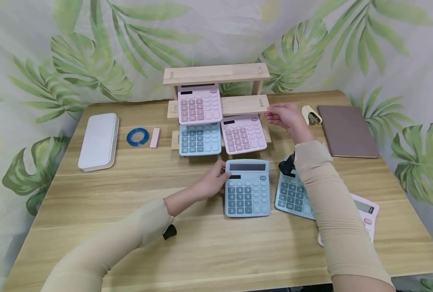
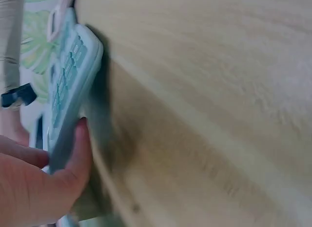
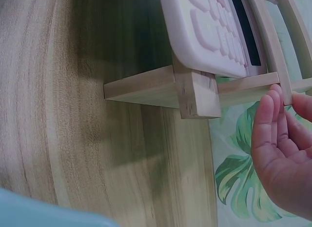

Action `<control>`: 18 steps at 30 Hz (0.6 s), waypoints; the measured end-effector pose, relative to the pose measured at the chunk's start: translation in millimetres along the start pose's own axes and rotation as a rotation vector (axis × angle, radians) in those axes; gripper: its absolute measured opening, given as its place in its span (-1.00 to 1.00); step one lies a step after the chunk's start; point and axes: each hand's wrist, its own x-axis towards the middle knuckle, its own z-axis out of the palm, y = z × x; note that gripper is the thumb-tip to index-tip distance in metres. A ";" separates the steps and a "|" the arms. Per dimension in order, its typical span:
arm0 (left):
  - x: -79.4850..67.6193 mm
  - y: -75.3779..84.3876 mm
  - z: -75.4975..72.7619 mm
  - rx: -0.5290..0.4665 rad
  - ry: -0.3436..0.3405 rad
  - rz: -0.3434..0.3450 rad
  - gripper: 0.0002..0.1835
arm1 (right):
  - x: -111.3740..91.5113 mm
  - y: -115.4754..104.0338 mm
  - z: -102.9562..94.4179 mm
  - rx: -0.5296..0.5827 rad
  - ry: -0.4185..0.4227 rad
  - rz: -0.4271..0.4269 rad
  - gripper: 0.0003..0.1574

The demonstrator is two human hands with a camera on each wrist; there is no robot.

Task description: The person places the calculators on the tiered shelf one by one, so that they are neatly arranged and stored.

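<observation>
My left hand pinches the left edge of a blue calculator in front of a small wooden rack. In the left wrist view the calculator is tilted, thumb and fingers on its edge. At the rack's right side, my right hand pinches the end of the middle slat; the right wrist view shows fingertips and thumb on either side of that slat. A pink calculator leans on the rack's upper left. Below it are a blue calculator and a pink calculator.
Another blue calculator and a pink calculator lie partly under my right forearm. To the left are a white case, blue tape and a pink block. A stapler and brown notebook lie right.
</observation>
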 end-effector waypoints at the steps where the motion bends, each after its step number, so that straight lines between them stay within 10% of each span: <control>1: -2.6 6.0 -4.3 -0.047 0.001 -0.011 -0.75 | -0.3 -0.5 -0.2 0.001 0.001 0.002 -0.43; 10: 15.9 84.5 -63.1 -0.385 0.193 -0.062 -0.59 | -1.4 -3.2 -2.8 -0.013 0.006 0.003 -0.43; 18: 64.3 126.6 -93.1 -0.308 0.288 -0.179 -0.55 | 2.1 0.8 1.3 -0.139 0.074 -0.012 -0.46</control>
